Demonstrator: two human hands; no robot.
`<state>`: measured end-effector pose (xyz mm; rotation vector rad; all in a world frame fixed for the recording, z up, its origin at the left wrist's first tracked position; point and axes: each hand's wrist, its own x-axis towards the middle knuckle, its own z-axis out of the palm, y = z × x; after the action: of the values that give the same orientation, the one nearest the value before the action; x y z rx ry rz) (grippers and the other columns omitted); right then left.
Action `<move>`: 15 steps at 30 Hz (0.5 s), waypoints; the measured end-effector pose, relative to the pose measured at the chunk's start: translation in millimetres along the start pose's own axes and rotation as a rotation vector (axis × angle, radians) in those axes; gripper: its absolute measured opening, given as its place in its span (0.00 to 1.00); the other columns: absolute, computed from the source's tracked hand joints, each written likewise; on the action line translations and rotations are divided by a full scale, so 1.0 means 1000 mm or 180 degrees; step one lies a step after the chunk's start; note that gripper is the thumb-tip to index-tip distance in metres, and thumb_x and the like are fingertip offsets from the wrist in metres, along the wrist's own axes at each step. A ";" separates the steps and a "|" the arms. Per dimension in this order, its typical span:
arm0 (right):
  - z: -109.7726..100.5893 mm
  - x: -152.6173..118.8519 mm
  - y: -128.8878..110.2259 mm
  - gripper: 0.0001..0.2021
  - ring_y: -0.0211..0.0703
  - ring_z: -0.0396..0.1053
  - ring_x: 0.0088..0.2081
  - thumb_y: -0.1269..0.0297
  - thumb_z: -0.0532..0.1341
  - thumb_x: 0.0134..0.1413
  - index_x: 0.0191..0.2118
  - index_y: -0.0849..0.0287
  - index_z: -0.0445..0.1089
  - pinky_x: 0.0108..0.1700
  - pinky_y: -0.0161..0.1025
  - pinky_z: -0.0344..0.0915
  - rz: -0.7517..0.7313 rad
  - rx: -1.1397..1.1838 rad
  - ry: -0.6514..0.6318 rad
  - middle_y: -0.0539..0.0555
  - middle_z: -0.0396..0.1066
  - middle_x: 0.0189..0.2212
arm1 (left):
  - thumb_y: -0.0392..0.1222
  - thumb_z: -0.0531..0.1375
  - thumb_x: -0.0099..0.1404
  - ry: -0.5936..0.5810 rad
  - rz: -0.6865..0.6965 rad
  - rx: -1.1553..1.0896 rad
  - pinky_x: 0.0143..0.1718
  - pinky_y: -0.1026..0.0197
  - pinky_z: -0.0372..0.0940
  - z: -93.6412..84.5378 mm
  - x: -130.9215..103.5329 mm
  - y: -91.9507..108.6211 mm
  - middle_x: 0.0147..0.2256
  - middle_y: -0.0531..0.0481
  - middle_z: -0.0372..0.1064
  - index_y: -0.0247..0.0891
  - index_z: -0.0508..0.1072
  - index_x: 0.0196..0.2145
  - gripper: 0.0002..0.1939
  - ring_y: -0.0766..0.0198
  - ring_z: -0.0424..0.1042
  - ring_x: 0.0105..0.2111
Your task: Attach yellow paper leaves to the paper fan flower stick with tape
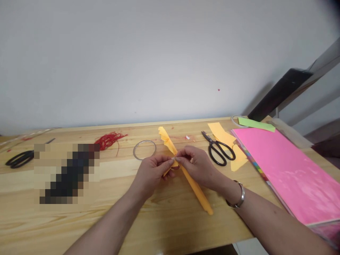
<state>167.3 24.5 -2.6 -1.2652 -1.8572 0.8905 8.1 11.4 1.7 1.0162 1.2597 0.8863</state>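
Both hands meet at the middle of the pleated orange strip, held just above the counter. Left hand pinches the centre fold; right hand pinches beside it, fingertips touching. It looks like the binding step, cinching the pleats at the waist. The next move calls for a firm pinch so the folds stay stacked. Farther back: tape ring, red thread, scissors, pink paper.

Matt orange pleated paper, pale wooden table
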 end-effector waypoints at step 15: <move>-0.006 0.008 0.004 0.05 0.36 0.65 0.26 0.68 0.59 0.50 0.27 0.60 0.69 0.29 0.34 0.61 0.0337 0.0214 0.0235 0.49 0.70 0.23 | 0.44 0.65 0.52 -0.0075 -0.0126 -0.0109 0.21 0.68 0.55 -0.004 0.003 -0.006 0.23 0.48 0.74 0.34 0.77 0.28 0.09 0.72 0.62 0.18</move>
<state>172.4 33.9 -1.6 -1.3468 -1.7024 0.9415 4.5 13.3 -4.9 0.9689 1.2371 0.8603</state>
